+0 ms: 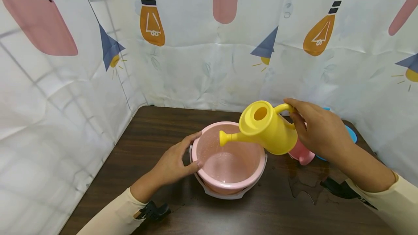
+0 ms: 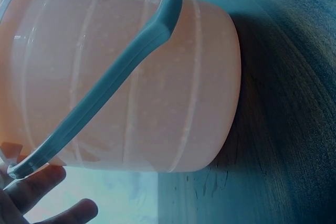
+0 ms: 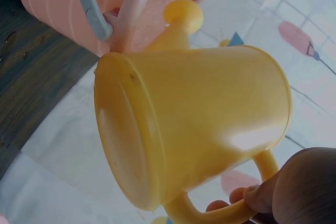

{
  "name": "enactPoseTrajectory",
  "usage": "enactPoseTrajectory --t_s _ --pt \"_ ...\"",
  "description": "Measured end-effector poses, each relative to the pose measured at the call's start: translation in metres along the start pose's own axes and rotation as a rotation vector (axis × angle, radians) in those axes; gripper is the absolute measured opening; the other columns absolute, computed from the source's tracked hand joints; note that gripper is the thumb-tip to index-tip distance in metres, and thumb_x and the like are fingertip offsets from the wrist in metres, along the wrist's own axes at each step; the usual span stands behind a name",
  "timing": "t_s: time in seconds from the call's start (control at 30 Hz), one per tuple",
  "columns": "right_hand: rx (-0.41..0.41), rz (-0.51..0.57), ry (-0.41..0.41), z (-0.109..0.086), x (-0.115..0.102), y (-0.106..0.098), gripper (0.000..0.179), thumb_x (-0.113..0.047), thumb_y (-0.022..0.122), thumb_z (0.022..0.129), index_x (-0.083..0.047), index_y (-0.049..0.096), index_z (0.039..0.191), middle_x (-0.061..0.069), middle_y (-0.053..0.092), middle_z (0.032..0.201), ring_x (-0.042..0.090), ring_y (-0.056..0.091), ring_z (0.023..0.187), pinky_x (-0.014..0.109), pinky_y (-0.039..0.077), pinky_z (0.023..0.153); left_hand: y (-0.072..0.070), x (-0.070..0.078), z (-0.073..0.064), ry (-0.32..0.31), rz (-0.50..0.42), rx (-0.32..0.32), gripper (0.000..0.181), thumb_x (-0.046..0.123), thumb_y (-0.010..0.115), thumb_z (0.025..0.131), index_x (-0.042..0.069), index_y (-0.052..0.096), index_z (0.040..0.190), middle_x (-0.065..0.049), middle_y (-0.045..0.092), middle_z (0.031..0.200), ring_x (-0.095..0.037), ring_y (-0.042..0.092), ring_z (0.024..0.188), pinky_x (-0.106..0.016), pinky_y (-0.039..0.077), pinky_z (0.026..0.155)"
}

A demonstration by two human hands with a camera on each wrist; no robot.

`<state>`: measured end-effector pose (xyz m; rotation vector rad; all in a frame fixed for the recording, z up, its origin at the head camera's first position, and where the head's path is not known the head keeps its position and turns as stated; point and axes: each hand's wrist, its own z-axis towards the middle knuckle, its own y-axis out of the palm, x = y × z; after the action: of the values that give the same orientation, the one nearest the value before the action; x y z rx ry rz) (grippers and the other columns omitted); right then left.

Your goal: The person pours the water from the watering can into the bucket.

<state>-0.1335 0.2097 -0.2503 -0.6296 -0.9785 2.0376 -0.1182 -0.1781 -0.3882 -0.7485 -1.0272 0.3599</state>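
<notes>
In the head view my right hand (image 1: 321, 130) grips the handle of a yellow watering can (image 1: 277, 133). The can tilts left, its spout over the mouth of a pink bucket (image 1: 230, 184), and thin streaks of water fall from the spout head. From the right wrist view, thumb and fingers wrap the can's handle (image 3: 226, 214). My left hand (image 1: 173, 162) holds the bucket's left rim, thumb and index finger lying over it. Two of its fingers (image 2: 39, 184) stick out beside the outer wall in the left wrist view. The bucket stands upright with its pale handle (image 2: 115, 77) lowered.
Behind the right hand, a pink object (image 1: 302, 153) and a blue object (image 1: 351, 134) are partly hidden on the dark wooden table (image 1: 147, 130). Spilled water (image 1: 305, 188) lies at the table's right. A printed white curtain (image 1: 196, 68) hangs along the back and sides.
</notes>
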Motion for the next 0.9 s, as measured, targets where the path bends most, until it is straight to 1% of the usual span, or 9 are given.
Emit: enactPoseTrajectory --t_s 0.13,0.33,0.57,0.73,0.9 --pt "-0.004 0.002 0.012 -0.0007 0.0004 -0.0004 0.045 -0.002 0.072 0.093 -0.004 0.061 0.137 0.018 0.071 0.118 0.034 0.067 0.082 0.052 0.052 0.060 0.0004 -0.0002 0.0004 0.002 0.008 0.001 0.082 0.050 0.069 0.086 0.030 0.036 0.158 -0.003 0.057 0.144 -0.025 0.056 0.125 -0.058 0.046 0.096" --pt "-0.007 0.000 0.007 -0.0009 0.0012 -0.0004 0.045 -0.002 0.071 0.093 -0.003 0.061 0.137 0.018 0.071 0.117 0.034 0.068 0.083 0.052 0.053 0.062 0.0008 -0.0006 0.0005 0.007 0.006 0.008 0.081 0.050 0.069 0.086 0.029 0.037 0.158 -0.003 0.057 0.144 -0.025 0.056 0.125 -0.058 0.046 0.096" --pt "0.004 -0.005 -0.023 -0.0004 0.0031 0.0009 0.045 0.000 0.072 0.092 -0.001 0.061 0.135 0.019 0.071 0.114 0.034 0.067 0.081 0.052 0.053 0.062 0.0010 -0.0032 0.0003 0.055 0.014 0.017 0.082 0.053 0.067 0.087 0.026 0.037 0.158 -0.003 0.060 0.139 -0.025 0.058 0.122 -0.057 0.047 0.095" --pt "0.019 0.001 -0.041 -0.0006 0.0041 0.0015 0.046 0.001 0.074 0.090 0.000 0.062 0.134 0.018 0.071 0.112 0.033 0.067 0.080 0.052 0.053 0.062 0.0003 -0.0022 -0.0001 0.053 0.013 0.016 0.083 0.057 0.066 0.088 0.026 0.037 0.159 -0.004 0.059 0.142 -0.027 0.058 0.124 -0.058 0.047 0.095" --pt "0.029 0.004 -0.045 -0.0011 0.0042 0.0018 0.047 0.001 0.074 0.090 0.000 0.062 0.134 0.019 0.071 0.115 0.035 0.068 0.083 0.053 0.054 0.063 0.0004 -0.0014 -0.0003 0.054 0.013 0.013 0.083 0.059 0.065 0.089 0.025 0.036 0.159 -0.004 0.058 0.143 -0.027 0.058 0.125 -0.058 0.047 0.095"
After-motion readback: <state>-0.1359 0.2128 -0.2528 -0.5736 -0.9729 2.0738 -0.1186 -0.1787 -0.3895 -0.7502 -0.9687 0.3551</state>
